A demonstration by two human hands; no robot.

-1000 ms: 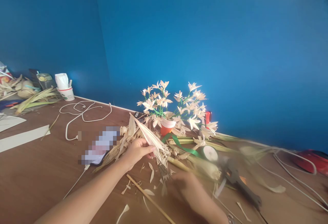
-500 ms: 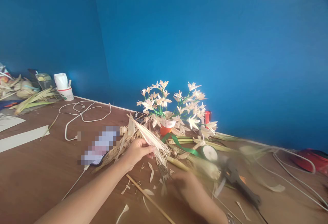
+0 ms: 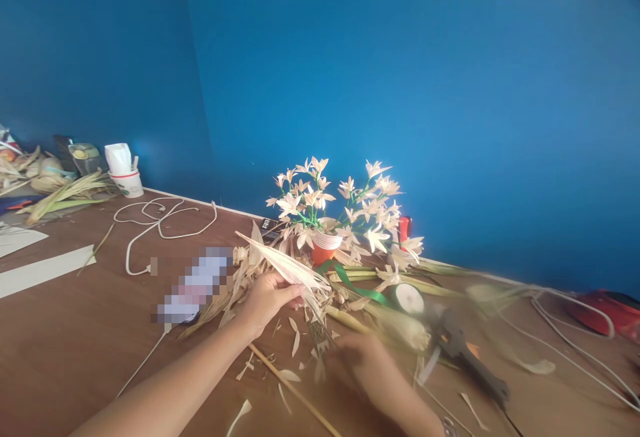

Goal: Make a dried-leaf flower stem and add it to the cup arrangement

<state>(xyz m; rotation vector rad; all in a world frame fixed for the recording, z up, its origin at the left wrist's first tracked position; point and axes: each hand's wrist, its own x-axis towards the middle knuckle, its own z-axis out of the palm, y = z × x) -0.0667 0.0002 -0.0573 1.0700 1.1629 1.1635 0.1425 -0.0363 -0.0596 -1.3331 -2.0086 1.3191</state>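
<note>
My left hand pinches a pale dried corn husk between thumb and fingers. One pointed end of the husk reaches up and left, and frayed strips hang below the fingertips. Close by on the right, my right hand is closed and smeared by motion. Thin dark blades, which look like scissors, stick out of it towards the husk's lower end; their handles are hidden in the fist. Small cut husk scraps lie on the brown table beneath both hands.
Husk flowers on green stems stand in an orange-and-white cup ahead. A hot glue gun and a green ribbon roll lie right. Left are a phone, white cables and a paper cup. A thin stick lies in front.
The husk in my left hand has tilted further left, its upper tip now lower. My right hand with the blades stays at nearly the same spot, still blurred.
</note>
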